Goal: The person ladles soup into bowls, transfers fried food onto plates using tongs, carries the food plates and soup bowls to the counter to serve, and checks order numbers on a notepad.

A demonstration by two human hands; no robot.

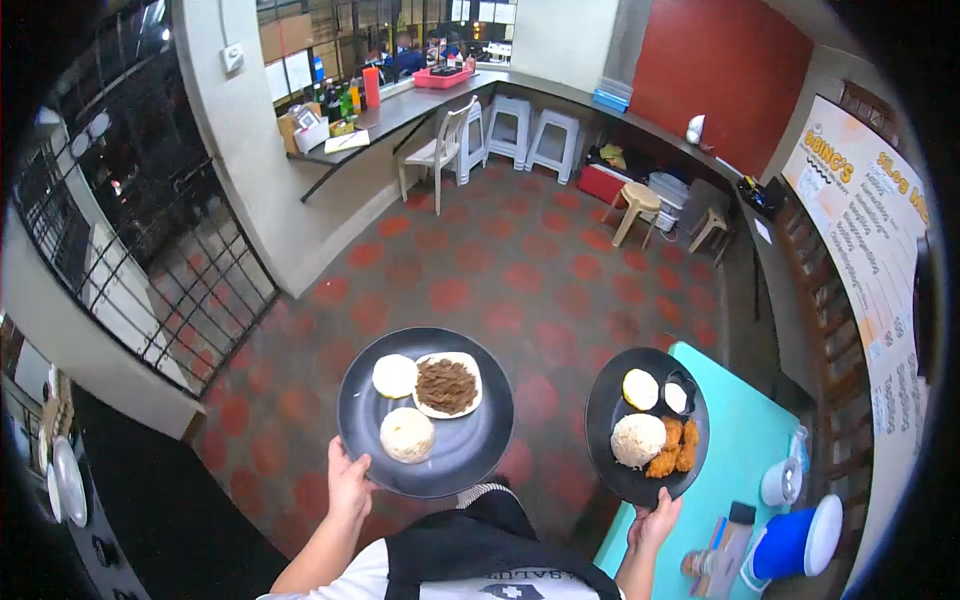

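Note:
My left hand [350,478] grips the near-left rim of a black plate [490,440], thumb on top. On that plate sit a rice mound [407,435], a round white item [395,376], perhaps an egg, and a white dish of shredded brown meat [447,386]. With my right hand [655,522] I hold a second black plate [603,400] by its near edge. It carries rice [637,440], breaded fried pieces [672,447], an egg-like round [640,389] and a small cup of white sauce [677,397]. Both plates are raised above the floor.
A turquoise table [735,430] stands at right, with a blue container [795,543] on it. Dark counters run along the walls, holding bottles [345,100] and a pink tray [443,77]. A white chair [440,150] and stools [553,140] stand ahead. A barred gate [150,320] is at left.

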